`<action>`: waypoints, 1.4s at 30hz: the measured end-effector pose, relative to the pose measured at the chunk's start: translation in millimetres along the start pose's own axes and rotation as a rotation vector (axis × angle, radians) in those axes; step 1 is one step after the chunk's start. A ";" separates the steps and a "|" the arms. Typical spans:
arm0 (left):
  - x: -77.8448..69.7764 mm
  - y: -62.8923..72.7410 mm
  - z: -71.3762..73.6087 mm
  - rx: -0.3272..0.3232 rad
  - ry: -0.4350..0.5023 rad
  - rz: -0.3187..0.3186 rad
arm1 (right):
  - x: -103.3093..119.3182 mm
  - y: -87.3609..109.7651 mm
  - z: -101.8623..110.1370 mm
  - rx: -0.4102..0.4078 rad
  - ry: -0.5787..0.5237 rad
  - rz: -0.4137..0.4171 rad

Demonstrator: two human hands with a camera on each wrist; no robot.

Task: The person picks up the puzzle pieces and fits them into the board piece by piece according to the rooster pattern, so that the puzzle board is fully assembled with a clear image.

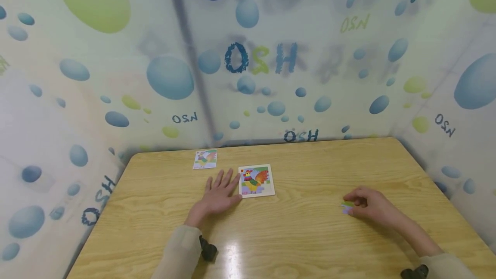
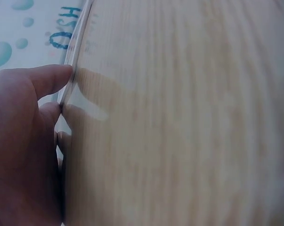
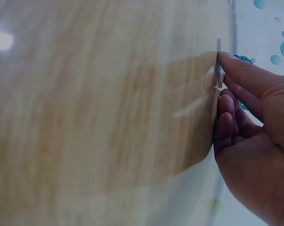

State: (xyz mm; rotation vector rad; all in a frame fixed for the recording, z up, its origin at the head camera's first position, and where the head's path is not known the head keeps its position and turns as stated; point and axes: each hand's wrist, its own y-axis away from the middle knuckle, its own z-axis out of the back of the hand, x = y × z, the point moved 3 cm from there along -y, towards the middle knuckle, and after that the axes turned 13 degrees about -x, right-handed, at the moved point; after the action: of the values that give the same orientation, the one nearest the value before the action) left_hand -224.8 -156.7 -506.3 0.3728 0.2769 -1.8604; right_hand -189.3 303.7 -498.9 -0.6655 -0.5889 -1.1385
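Note:
In the head view a small square jigsaw puzzle (image 1: 255, 181) with a rooster picture and a pale frame lies mid-table. Its lower right corner looks pale. My left hand (image 1: 220, 197) lies with spread fingers on the table along the puzzle's left side, its thumb and a fingertip at the frame. Well to the right, my right hand (image 1: 370, 205) pinches a green and purple puzzle piece (image 1: 346, 208) between thumb and fingers, low over the tabletop. From the right wrist the puzzle piece (image 3: 219, 66) appears nearly edge-on, close to the table surface.
A square picture card (image 1: 205, 159) with the same rooster lies behind my left hand, near the back edge. The wooden table (image 1: 302, 236) meets patterned walls (image 1: 329, 76) at the back and sides.

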 end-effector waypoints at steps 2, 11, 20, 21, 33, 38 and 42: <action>-0.1 0.0 0.0 0.001 0.001 0.000 | 1.0 -0.5 -0.3 0.006 -0.007 -0.013; 0.3 -0.8 -0.4 0.003 0.006 0.008 | 7.1 -9.3 -6.0 -0.002 -0.015 -0.038; 1.8 1.7 -1.5 0.016 0.005 0.026 | 22.9 -27.0 -22.7 -0.030 -0.053 0.025; 1.6 2.0 -1.1 0.012 0.012 0.025 | 25.6 -30.1 -25.2 -0.031 -0.054 0.020; -0.4 -0.8 0.2 0.012 0.019 0.011 | 65.9 -72.5 -63.0 -0.050 -0.192 -0.014; -0.7 0.5 1.1 0.008 0.019 0.013 | 78.1 -88.7 -84.6 -0.051 -0.220 -0.018; 0.1 0.7 1.2 0.005 0.022 0.019 | 85.2 -99.5 -101.3 -0.072 -0.226 -0.032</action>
State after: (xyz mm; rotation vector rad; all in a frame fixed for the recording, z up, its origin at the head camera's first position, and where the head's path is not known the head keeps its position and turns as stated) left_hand -224.3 -157.4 -505.2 0.3981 0.2822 -1.8397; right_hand -248.1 149.2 -487.7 -0.8561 -0.7552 -1.1261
